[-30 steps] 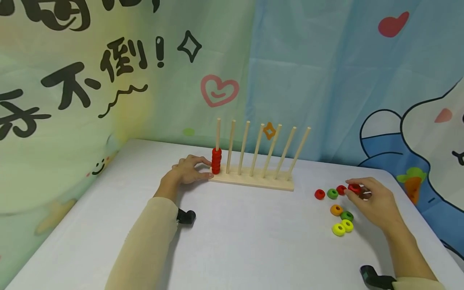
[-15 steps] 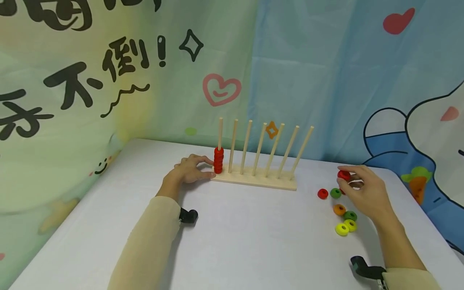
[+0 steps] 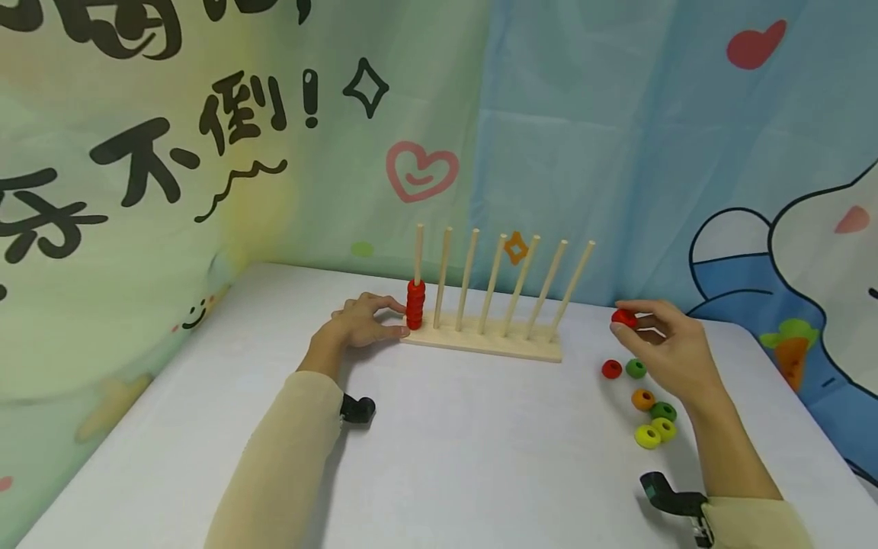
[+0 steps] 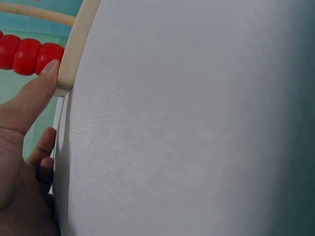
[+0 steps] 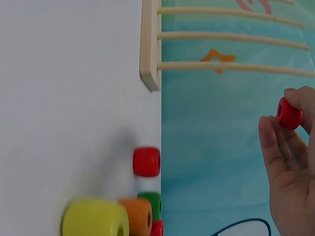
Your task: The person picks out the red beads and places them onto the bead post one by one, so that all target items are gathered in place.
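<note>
A wooden peg stand (image 3: 487, 347) has a row of upright rods. Several red beads (image 3: 414, 305) are stacked on its leftmost rod. My left hand (image 3: 360, 320) grips the stand's left end with thumb and index finger; in the left wrist view the thumb lies against the base's end, beside the lowest red bead (image 4: 49, 56). To the right of the stand, my right hand (image 3: 672, 347) pinches a red bead (image 3: 623, 318) above the table, its hole visible in the right wrist view. Below that hand lie a loose red bead (image 3: 612, 369) and a green bead (image 3: 636, 368).
Nearer on the white table (image 3: 480, 457) lie an orange bead (image 3: 642, 399), another green bead (image 3: 663, 412) and two yellow beads (image 3: 648, 436). In the right wrist view another red bead (image 5: 157, 228) shows low down. A printed cloth (image 3: 576, 152) hangs behind the table.
My right hand has lifted the red bead from among the loose beads and carried it left and up, toward the stand. My left hand keeps its place at the stand's end.
</note>
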Demonstrator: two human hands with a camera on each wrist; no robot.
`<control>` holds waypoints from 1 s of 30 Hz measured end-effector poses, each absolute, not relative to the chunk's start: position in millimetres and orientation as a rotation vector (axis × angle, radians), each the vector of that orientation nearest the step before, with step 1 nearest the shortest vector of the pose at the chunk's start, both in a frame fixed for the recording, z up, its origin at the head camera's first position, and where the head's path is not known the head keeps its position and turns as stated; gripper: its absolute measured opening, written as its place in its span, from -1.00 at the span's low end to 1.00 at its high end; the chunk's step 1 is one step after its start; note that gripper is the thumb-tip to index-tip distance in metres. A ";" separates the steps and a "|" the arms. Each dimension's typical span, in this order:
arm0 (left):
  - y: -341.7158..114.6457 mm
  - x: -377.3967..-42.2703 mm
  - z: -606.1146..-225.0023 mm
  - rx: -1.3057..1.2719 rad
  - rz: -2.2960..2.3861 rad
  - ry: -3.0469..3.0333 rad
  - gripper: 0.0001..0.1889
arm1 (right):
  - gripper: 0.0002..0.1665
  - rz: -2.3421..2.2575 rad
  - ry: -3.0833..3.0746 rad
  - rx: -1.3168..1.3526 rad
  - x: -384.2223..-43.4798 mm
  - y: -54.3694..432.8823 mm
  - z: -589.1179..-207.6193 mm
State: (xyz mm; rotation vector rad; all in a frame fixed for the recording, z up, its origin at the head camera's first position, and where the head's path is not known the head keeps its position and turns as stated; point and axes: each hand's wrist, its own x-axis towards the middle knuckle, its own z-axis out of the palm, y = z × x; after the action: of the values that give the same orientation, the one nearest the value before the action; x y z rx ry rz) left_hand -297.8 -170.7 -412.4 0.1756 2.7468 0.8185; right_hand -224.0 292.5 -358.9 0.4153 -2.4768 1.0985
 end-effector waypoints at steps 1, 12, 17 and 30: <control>-171.2 -297.6 -412.0 0.177 0.819 2.747 -0.46 | -0.58 1.122 -2.469 0.424 -224.7 289.4 -358.6; -175.7 -300.1 -415.5 0.236 0.823 2.761 -0.44 | -0.59 1.296 -2.440 0.519 -233.1 254.5 -348.0; -171.4 -300.3 -412.6 0.230 0.818 2.758 -0.45 | -0.62 1.287 -2.455 0.550 -233.0 244.7 -344.2; -163.7 -301.2 -407.5 0.238 0.778 2.781 -0.51 | -0.64 1.320 -2.442 0.727 -233.2 214.8 -325.7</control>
State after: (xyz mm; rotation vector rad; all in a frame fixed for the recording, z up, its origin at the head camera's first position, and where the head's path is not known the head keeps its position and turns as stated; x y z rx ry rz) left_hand -301.2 -163.7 -407.5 0.2383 2.7813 0.7785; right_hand -233.2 214.8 -325.7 0.7273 -2.4423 1.3198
